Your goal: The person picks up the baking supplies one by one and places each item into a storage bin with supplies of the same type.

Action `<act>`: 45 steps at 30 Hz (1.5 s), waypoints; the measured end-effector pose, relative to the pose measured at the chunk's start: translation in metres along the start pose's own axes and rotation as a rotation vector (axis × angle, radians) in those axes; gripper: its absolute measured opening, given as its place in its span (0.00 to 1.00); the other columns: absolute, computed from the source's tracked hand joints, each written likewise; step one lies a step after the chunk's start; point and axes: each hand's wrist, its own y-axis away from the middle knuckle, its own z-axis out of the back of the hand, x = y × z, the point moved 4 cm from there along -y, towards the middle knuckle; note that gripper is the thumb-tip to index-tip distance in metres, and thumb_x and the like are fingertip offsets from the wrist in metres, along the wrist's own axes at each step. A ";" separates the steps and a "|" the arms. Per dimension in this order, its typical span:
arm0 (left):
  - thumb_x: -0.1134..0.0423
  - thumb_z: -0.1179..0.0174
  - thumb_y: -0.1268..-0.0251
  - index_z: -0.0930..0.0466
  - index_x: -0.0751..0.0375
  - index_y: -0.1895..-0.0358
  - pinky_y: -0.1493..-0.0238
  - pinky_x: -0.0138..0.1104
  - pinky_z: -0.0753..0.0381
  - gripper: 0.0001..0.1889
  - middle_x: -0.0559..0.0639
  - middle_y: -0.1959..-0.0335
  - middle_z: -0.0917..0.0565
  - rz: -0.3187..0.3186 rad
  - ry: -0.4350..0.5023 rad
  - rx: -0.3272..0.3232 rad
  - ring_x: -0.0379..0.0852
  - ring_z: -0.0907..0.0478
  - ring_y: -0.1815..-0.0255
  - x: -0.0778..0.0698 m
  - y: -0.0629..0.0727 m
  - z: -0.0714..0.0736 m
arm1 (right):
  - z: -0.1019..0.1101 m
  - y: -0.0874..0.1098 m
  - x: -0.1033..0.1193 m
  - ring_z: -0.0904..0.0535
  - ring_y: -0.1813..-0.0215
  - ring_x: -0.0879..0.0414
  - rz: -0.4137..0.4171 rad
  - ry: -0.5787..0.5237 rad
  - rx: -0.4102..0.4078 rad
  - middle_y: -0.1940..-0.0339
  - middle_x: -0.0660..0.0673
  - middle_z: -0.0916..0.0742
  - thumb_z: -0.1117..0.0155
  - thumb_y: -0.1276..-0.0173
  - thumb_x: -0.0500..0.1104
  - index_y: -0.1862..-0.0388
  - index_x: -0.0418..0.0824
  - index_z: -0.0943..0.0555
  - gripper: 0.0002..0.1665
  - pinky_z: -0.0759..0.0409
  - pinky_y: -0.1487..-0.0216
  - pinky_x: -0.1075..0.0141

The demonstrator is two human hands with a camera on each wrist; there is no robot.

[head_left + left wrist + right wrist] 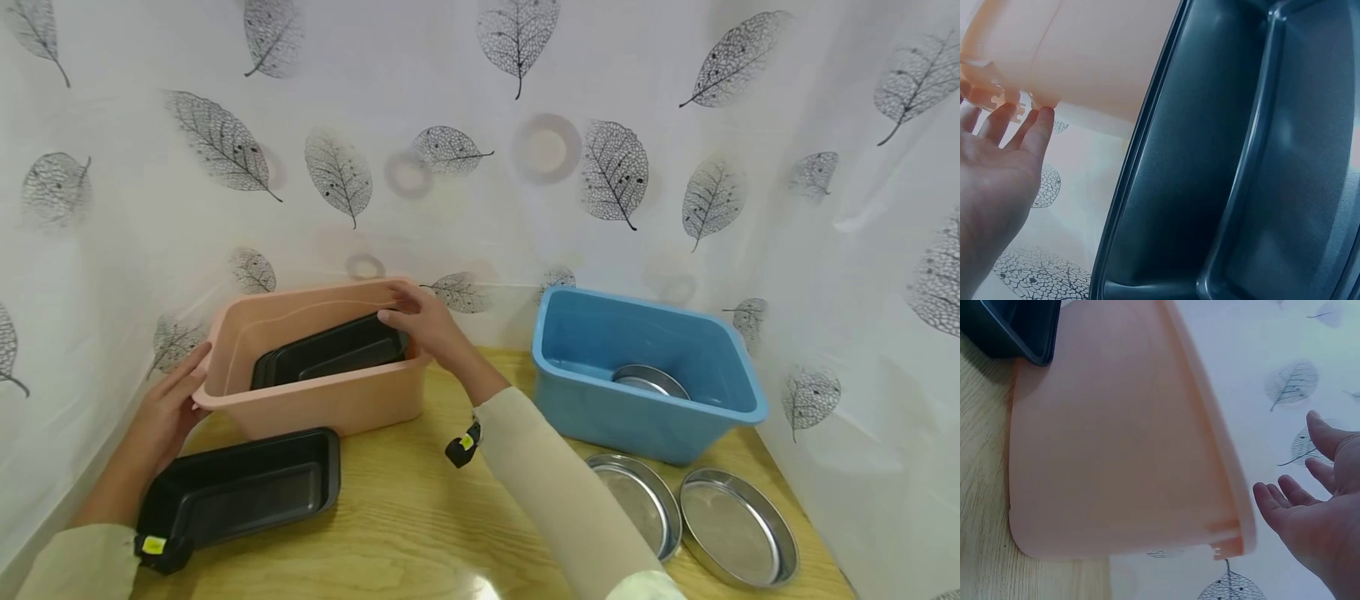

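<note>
A peach plastic bin [315, 408] holds black loaf pans [352, 346], stacked and tilted inside it. My left hand [168, 408] touches the bin's left end, its fingertips at the rim in the left wrist view. Over the bin's right end is my right hand [423, 321], fingers spread and holding nothing; the right wrist view shows this hand [1316, 494] apart from the rim. Another black loaf pan [247, 492] lies on the table in front of the bin, partly behind my left wrist.
A blue bin [615, 425] stands at the right with a round metal pan [651, 379] inside. Two more round metal pans, one of them this pan [738, 529], lie before it on the wooden table [390, 517]. A leaf-patterned curtain [450, 233] surrounds the back and sides.
</note>
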 end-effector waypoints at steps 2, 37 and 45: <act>0.56 0.60 0.16 0.58 0.43 0.17 0.52 0.16 0.24 0.30 0.42 0.16 0.58 -0.004 -0.001 0.006 0.19 0.29 0.45 0.000 0.000 0.000 | 0.005 0.009 0.003 0.30 0.26 0.47 0.007 -0.007 -0.008 0.29 0.46 0.23 0.33 0.28 0.49 0.23 0.51 0.31 0.36 0.28 0.29 0.55; 0.57 0.61 0.15 0.58 0.43 0.17 0.51 0.17 0.23 0.30 0.42 0.16 0.57 -0.023 0.037 0.004 0.20 0.28 0.45 0.001 0.004 -0.002 | -0.083 0.129 -0.058 0.20 0.38 0.51 -0.150 -0.280 0.158 0.39 0.41 0.17 0.33 0.28 0.41 0.30 0.37 0.26 0.30 0.20 0.43 0.69; 0.55 0.60 0.16 0.58 0.41 0.17 0.51 0.17 0.23 0.30 0.41 0.16 0.57 0.003 0.016 -0.010 0.21 0.28 0.44 0.001 0.002 -0.003 | -0.113 0.124 -0.091 0.19 0.49 0.63 -0.238 -0.284 0.156 0.46 0.45 0.15 0.31 0.30 0.41 0.32 0.38 0.23 0.28 0.19 0.49 0.70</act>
